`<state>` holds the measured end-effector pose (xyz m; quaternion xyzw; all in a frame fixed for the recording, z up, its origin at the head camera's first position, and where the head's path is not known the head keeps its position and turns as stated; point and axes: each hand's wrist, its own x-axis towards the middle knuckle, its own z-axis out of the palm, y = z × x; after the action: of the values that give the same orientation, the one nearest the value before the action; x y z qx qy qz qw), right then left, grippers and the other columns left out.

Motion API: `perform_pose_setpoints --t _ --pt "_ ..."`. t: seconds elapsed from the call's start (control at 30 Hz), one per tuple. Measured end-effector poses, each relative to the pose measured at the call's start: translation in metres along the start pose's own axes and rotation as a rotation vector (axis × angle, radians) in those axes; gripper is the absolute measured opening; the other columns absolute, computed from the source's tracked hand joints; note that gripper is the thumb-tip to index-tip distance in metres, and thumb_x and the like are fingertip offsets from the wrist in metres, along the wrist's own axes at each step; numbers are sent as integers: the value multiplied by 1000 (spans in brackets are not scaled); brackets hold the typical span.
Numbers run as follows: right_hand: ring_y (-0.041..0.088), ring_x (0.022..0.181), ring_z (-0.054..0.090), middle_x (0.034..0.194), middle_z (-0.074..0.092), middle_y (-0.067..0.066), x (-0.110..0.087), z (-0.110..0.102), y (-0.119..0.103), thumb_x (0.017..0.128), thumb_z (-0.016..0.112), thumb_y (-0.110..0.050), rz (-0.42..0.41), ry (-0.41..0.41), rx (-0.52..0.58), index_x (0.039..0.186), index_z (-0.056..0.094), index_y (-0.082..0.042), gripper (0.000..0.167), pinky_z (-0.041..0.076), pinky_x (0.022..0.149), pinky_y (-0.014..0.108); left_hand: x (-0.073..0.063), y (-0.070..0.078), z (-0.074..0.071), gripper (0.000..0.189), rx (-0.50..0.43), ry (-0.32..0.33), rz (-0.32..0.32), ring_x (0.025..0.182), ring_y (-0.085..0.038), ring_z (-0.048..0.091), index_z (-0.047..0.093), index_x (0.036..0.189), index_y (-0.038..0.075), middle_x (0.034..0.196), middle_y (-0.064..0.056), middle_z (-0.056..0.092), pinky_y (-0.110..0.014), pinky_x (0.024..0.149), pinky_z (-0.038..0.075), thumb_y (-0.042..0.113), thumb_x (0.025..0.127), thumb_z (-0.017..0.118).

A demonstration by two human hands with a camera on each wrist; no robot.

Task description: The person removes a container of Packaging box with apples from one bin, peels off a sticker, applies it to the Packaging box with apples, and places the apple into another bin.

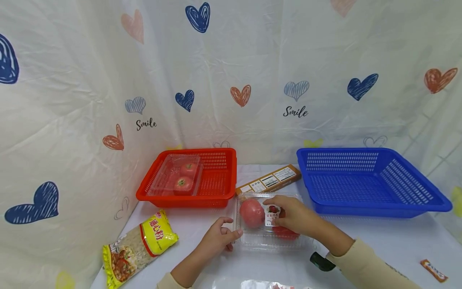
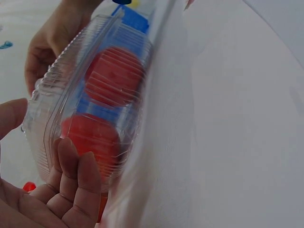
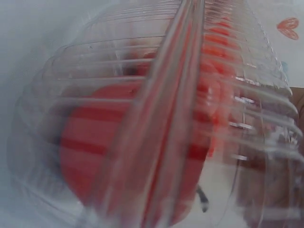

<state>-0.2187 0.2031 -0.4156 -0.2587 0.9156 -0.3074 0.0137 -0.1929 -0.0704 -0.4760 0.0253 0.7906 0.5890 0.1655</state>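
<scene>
A clear plastic clamshell box (image 1: 267,243) of tomatoes (image 1: 252,213) lies in the middle of the white table, with a white label (image 1: 271,216) on its lid. My right hand (image 1: 294,214) is over the lid, its bent fingers and thumb gripping the top around the label. At the box's left edge, my left hand (image 1: 219,237) has thumb and fingers spread apart. In the left wrist view its fingers (image 2: 69,156) overlap the box's ribbed end, with two red tomatoes (image 2: 114,76) showing through the plastic. The right wrist view is blurred, filled by the box's rim (image 3: 166,118).
A red basket (image 1: 231,176) holding another tomato box (image 1: 180,176) stands at back left, a blue basket (image 1: 364,210) at back right. Between them lies a long brown carton (image 1: 270,180). A yellow food bag (image 1: 138,249), a dark green object (image 1: 321,261) and a small wrapped bar (image 1: 434,270) lie nearer.
</scene>
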Motion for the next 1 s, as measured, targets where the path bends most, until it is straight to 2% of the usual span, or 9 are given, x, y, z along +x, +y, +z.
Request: perform_pose_setpoints --t 0.2,0.4,0.57,0.7,0.83,0.93,1.0 --pt "11 92 58 112 64 -6 -2 0 2 79 81 -10 -38 0 4 130 60 -16 56 54 81 34 0 1 2 62 -3 0 5 59 -19 58 46 129 6 77 -10 65 -33 60 54 35 83 77" --pt "13 97 58 112 63 -7 -1 0 -1 78 83 -17 25 -40 -10 132 59 -18 60 53 87 42 0 0 3 61 -7 1 16 58 -19 58 47 128 6 75 -9 64 -32 59 54 34 84 77" --pt "12 90 55 101 61 -9 4 5 -3 78 83 -24 26 -56 -56 132 59 -17 60 53 84 37 0 0 3 61 -16 -2 22 58 -18 58 46 128 5 76 -11 64 -32 59 54 33 84 77" --pt "16 99 57 111 62 -4 8 8 -4 76 84 -28 38 -30 -94 133 59 -16 63 51 90 42 -1 0 3 60 -22 -2 18 57 -18 57 46 128 5 77 -10 64 -32 59 53 33 84 77" --pt "27 121 51 128 59 3 9 10 -3 74 83 -38 99 -23 -115 134 58 -19 67 44 98 52 -1 -1 3 61 -13 -2 14 57 -18 55 46 128 5 76 -9 64 -31 58 51 34 84 77" --pt "32 128 46 132 56 5 11 12 -1 74 81 -46 109 -17 -156 133 58 -19 69 42 99 54 -1 -1 2 62 -9 -6 23 56 -18 54 46 128 4 75 -9 63 -31 57 51 33 84 77" --pt "31 126 47 131 55 6 12 13 1 74 79 -50 84 0 -202 133 59 -18 69 43 99 54 0 -2 1 62 -3 -8 28 56 -17 54 46 128 4 75 -8 63 -31 57 50 33 83 78"
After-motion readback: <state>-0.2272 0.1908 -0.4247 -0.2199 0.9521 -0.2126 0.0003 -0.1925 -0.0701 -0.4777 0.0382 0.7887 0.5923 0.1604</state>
